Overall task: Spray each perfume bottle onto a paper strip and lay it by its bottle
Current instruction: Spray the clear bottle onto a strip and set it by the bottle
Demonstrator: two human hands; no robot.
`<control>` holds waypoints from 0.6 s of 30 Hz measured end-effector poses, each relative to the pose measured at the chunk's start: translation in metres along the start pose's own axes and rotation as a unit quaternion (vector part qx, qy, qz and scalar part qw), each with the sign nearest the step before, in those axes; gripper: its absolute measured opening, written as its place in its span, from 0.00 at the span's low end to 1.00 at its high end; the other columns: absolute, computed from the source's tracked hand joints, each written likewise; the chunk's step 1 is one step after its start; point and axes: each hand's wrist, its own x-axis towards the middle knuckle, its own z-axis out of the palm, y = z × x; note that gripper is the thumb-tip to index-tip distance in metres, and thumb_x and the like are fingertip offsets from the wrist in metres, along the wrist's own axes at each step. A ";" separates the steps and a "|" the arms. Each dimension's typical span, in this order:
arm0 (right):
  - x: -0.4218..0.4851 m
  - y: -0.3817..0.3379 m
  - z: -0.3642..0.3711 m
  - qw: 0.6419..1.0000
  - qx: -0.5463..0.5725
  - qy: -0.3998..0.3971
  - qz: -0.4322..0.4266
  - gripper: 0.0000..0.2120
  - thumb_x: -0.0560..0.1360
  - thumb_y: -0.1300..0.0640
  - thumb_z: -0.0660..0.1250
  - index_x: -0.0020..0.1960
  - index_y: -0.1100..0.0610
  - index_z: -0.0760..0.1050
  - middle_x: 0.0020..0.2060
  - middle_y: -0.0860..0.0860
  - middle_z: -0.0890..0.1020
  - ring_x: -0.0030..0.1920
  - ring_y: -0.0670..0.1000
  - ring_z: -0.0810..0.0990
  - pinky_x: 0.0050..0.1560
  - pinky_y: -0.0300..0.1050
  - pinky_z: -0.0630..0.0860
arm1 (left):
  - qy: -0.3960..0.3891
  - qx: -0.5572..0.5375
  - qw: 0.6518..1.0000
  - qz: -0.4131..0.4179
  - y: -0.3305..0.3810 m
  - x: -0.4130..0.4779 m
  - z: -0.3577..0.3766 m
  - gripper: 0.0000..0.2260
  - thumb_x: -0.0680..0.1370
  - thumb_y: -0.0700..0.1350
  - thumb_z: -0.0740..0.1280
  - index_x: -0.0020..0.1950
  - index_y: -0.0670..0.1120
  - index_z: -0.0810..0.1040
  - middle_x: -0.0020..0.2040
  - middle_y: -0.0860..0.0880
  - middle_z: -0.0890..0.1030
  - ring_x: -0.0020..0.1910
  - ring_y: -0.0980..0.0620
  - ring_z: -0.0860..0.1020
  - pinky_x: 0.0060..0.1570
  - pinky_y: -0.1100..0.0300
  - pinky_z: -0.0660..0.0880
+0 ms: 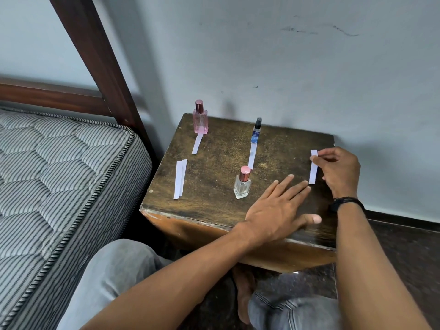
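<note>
Three perfume bottles stand on a worn wooden table [214, 177]. A tall pink bottle [200, 117] at the back left has a paper strip [197, 144] lying in front of it. A slim blue spray bottle [256, 130] at the back middle has a strip [252, 156] before it. A small clear bottle with a pink cap [242, 183] stands near the front. My right hand [339, 170] pinches the upper end of a white strip [313, 171] at the table's right side. My left hand [278, 208] lies flat on the table with straight fingers, just right of the clear bottle.
Two spare strips [180, 178] lie side by side at the table's left. A striped mattress [59, 177] and a dark wooden bed frame [100, 60] stand on the left. A pale wall backs the table. My knees and a bare foot show below the front edge.
</note>
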 end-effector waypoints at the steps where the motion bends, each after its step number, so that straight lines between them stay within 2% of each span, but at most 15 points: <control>1: 0.000 0.001 0.001 1.000 -0.008 0.002 -0.003 0.06 0.72 0.52 0.80 0.45 0.47 0.83 0.42 0.46 0.86 0.44 0.49 0.85 0.44 0.58 0.84 | -0.002 -0.004 1.000 -0.003 0.000 0.003 0.000 0.37 0.79 0.69 0.46 0.82 0.48 0.54 0.82 0.54 0.53 0.81 0.53 0.41 0.79 0.51 0.41; 5: 0.001 0.004 0.003 1.000 -0.022 0.010 -0.012 0.06 0.72 0.52 0.79 0.47 0.47 0.84 0.41 0.44 0.85 0.45 0.49 0.85 0.47 0.61 0.84 | -0.010 0.008 1.000 -0.010 0.002 0.013 0.000 0.37 0.79 0.70 0.46 0.82 0.48 0.53 0.82 0.53 0.53 0.81 0.52 0.43 0.79 0.48 0.44; 11: 0.003 0.005 0.004 0.999 -0.033 0.013 -0.017 0.09 0.72 0.51 0.80 0.49 0.47 0.82 0.41 0.41 0.84 0.46 0.47 0.84 0.50 0.57 0.83 | -0.016 0.039 0.999 -0.001 0.002 0.014 0.003 0.39 0.77 0.71 0.42 0.82 0.49 0.52 0.82 0.54 0.53 0.81 0.48 0.44 0.79 0.46 0.44; 13: 0.003 0.005 0.004 0.999 -0.033 0.014 -0.023 0.08 0.72 0.51 0.79 0.47 0.46 0.82 0.40 0.40 0.83 0.45 0.46 0.84 0.50 0.56 0.83 | -0.015 0.044 0.999 0.000 0.003 0.014 0.003 0.38 0.78 0.70 0.41 0.82 0.50 0.52 0.82 0.54 0.53 0.81 0.48 0.45 0.79 0.45 0.45; 18: 0.003 0.006 0.005 0.999 -0.020 0.029 -0.019 0.02 0.76 0.52 0.75 0.45 0.45 0.84 0.40 0.44 0.85 0.42 0.49 0.85 0.46 0.59 0.84 | -0.014 0.045 0.999 -0.002 0.004 0.014 0.003 0.37 0.78 0.70 0.40 0.82 0.50 0.51 0.82 0.55 0.52 0.81 0.48 0.45 0.79 0.45 0.45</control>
